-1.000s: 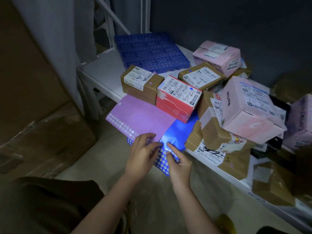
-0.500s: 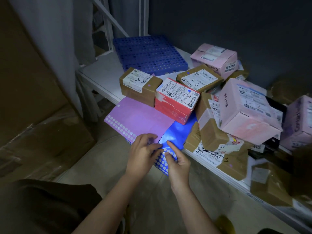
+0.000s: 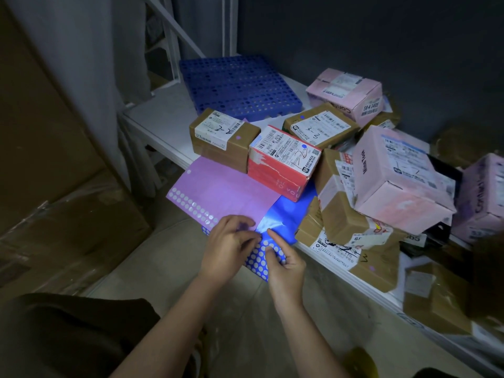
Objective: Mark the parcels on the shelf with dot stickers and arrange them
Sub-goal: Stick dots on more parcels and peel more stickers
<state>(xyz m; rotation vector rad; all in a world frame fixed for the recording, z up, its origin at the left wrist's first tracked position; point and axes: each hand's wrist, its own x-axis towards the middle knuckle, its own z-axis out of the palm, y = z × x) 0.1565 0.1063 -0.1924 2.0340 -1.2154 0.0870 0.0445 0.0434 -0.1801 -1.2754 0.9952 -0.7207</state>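
Two bare hands meet over a blue sticker sheet [image 3: 275, 222] that hangs half off the front edge of a white shelf [image 3: 163, 118]. The left hand [image 3: 227, 248] lies on the sheet with fingers curled, its fingertips [image 3: 252, 240] pressing the near edge, apparently to steady it. The right hand [image 3: 285, 264] has its forefinger stretched toward the glossy, used-up part of the sheet, with the other fingers bent over the rows of blue dots; it looks to be picking a dot loose, but whether one is already pinched cannot be told. A purple sticker sheet [image 3: 226, 195] overlaps the blue one on the left, its remaining dots along its near left edge, both sheets within easy reach. Just behind them stand a brown parcel marked 2-2 [image 3: 225, 136] with a purple dot and a red parcel [image 3: 283, 162] with a blue dot on its label, side by side and squared up, seemingly already sorted. To the right, pink boxes [image 3: 398, 181] and brown parcels [image 3: 343, 214] lie tumbled in a heap, likely awaiting marking. A blue perforated plastic tray [image 3: 240, 85] sits farther back. The room is dim, with a dark wall behind and large cardboard leaning at left.
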